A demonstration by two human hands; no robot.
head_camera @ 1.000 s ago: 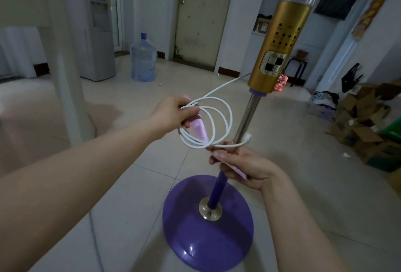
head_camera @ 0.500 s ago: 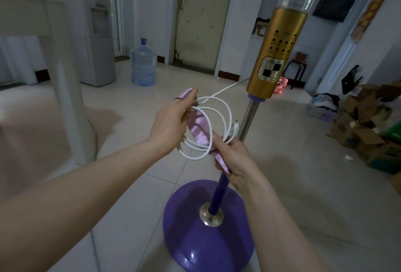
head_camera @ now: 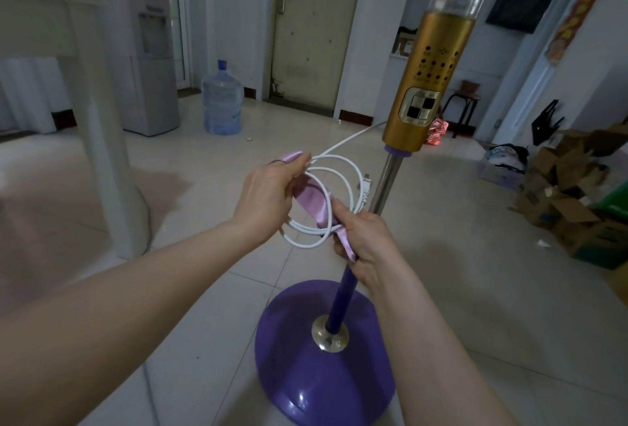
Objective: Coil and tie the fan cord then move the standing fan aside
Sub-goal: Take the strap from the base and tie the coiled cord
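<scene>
1. The left hand [head_camera: 268, 198] pinches the top of the coiled white fan cord [head_camera: 334, 203] together with one end of a pale purple ribbon [head_camera: 314, 196]; that end sticks up past the fingertips.
2. The right hand [head_camera: 365, 238], just below and to the right of the left, is closed on the ribbon's lower end, which trails out under the palm.
3. The ribbon runs slantwise between the two hands, across the loops; no knot shows yet, so the tying looks only begun.
4. The plug [head_camera: 365, 189] hangs free just beyond the right hand, beside the standing fan [head_camera: 428, 86], whose steel pole rises right behind that hand. One run of cord leads from the left fingertips to the gold housing.
5. Risk: the satin looks slippery, so a slack pinch could let the loops spring open.
6. Risk: a hard tug on the taut run could likely rock the fan on its purple base [head_camera: 326, 368].
</scene>
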